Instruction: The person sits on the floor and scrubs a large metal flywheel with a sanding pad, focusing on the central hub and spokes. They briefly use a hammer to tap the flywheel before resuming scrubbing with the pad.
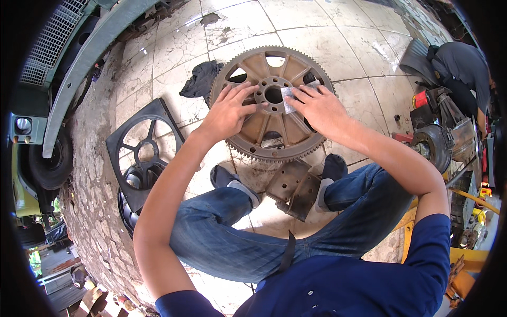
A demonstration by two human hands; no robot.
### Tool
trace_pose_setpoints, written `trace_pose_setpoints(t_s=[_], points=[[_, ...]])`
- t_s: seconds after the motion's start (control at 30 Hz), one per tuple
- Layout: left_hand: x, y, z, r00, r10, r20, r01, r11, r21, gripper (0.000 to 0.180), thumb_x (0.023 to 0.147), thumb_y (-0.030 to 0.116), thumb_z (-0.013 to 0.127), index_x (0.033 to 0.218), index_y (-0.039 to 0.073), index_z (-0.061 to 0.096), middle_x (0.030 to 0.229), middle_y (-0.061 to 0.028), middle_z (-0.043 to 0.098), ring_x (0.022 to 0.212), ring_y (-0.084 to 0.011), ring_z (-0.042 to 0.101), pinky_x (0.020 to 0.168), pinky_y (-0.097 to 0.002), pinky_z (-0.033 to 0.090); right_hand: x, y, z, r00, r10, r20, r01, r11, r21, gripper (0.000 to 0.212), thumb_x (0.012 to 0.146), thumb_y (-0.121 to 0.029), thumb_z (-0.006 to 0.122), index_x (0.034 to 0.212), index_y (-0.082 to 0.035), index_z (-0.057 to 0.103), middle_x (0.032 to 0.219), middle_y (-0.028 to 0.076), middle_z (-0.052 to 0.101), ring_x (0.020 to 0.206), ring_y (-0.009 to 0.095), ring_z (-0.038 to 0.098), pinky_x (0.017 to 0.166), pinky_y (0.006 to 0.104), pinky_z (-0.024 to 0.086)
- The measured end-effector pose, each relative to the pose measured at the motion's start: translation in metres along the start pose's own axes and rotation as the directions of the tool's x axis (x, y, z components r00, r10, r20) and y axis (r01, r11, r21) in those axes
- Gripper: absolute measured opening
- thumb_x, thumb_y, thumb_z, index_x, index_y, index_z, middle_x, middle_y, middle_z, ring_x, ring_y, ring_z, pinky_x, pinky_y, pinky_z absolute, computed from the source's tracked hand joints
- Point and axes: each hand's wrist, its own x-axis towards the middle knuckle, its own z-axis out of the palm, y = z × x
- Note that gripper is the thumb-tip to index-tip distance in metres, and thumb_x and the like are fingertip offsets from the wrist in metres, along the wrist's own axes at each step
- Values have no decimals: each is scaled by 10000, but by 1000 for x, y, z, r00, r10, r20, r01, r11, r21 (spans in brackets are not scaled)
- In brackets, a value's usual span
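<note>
Head view: directly beneath fingers of left hand point(229, 111) and right hand point(320, 108), round brown toothed metal wheel point(255, 129), without long axis; left fingers loosely spread, hub point(270, 84) just rightward; right fingers, nearer, over thin pale-grey sheet point(288, 100), pinch indiscernible.

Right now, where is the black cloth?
In the head view, the black cloth lies crumpled on the tiled floor, left of centre, beside the upper left rim of the big toothed wheel, beyond the left hand.

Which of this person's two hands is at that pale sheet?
The right hand: it overlaps the pale sheet near the middle of the toothed wheel. The left hand, over the wheel's left side, shows no sheet.
</note>
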Motion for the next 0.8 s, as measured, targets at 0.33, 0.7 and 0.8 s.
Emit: trace_pose_setpoints(t_s=[0.33,0.7,0.8], points=[[10,18,0,996,76,36,-77,997,14,501,770,-63,538,1189,167,688,1465,-93,484,1423,-293,391,1189,-494,308,-1,6,1,999,34,5,-35,995,94,423,907,-125,559,1327,-84,596,1359,106,584,1259,256,563,989,427,477],[15,25,12,998,57,10,-58,997,41,373,779,-37,577,1142,51,571,1461,-119,469,1413,-307,394,1151,-486,341,-5,15,7,995,-60,-73,62,998,23,415,909,-132,536,1313,-48,586,1408,107,558,1299,232,533,1027,412,441],[16,29,16,998,63,31,-67,990,126,376,788,-20,589,1155,58,555,1467,-128,460,1414,-311,388,1151,-486,339,-5,10,3,997,-70,-33,70,998,9,425,910,-134,548,1326,-51,576,1403,101,562,1300,241,532,1018,411,451]])
